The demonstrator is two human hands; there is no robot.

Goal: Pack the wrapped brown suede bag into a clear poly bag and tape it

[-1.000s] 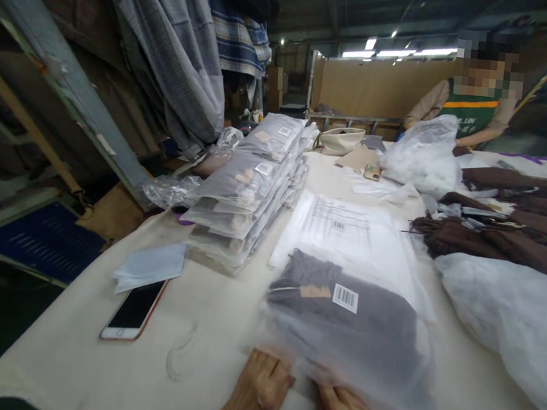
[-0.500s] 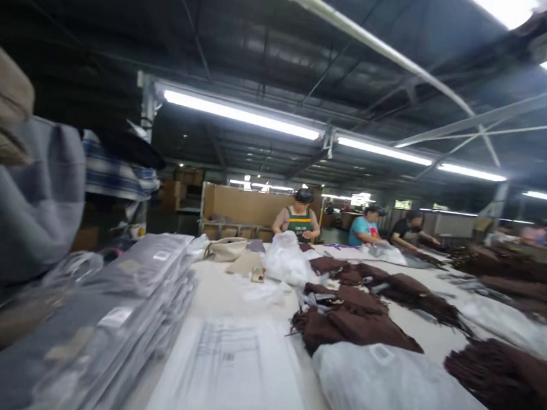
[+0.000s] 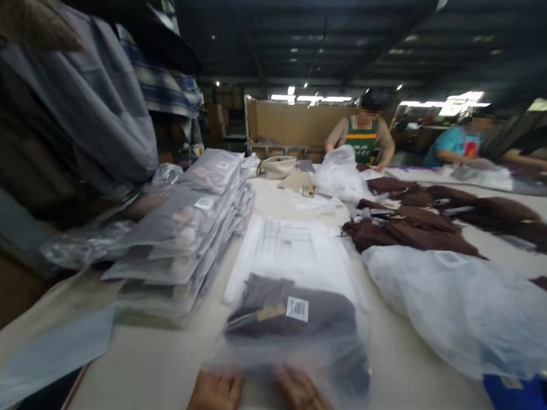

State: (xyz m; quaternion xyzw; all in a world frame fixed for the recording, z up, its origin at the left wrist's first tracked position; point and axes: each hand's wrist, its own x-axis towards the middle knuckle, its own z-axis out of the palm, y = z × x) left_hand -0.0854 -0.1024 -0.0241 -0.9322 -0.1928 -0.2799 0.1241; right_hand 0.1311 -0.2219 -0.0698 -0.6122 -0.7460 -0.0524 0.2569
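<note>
Nothing can be read with certainty. The bagged dark garment near the table edge carries a white barcode sticker, its bars visible but its digits too small to tell. The flat clear bag behind it bears blocks of printed text and a small barcode, all blurred. The packs in the stack of bagged garments carry white stickers, also illegible.

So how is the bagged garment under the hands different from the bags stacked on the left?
The bagged garment lies alone, flat on the table, with both hands at its near edge; the stacked bags are piled many deep, untouched. Its cloth looks darker brown, theirs greyer. Both are clear plastic bags bearing a white barcode label.
</note>
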